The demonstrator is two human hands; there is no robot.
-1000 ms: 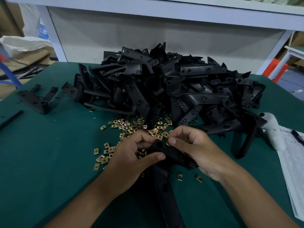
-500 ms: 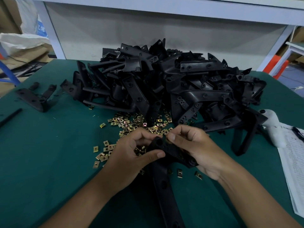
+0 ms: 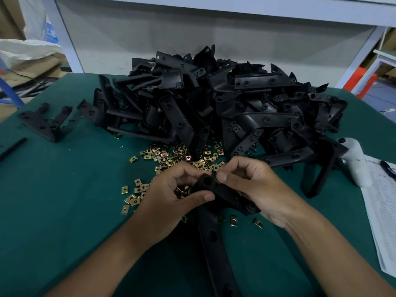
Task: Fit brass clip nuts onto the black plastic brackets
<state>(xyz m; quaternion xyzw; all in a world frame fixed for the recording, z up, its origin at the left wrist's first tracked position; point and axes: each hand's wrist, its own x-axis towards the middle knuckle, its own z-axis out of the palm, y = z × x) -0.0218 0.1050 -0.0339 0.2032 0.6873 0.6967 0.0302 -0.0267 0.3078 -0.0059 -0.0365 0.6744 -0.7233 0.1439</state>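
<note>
Black bracket (image 3: 216, 189) gripped by both hands above scattered brass nuts (image 3: 171, 155).

You have almost no legible text in view. The white sack (image 3: 46, 32) at your far left, behind the table leg, carries blue printed characters, too blurred to read. The paper sheet (image 3: 383, 213) at your right on the green table (image 3: 64, 211) bears rows of fine print, too small to make out. No brand or number can be read anywhere.
</note>
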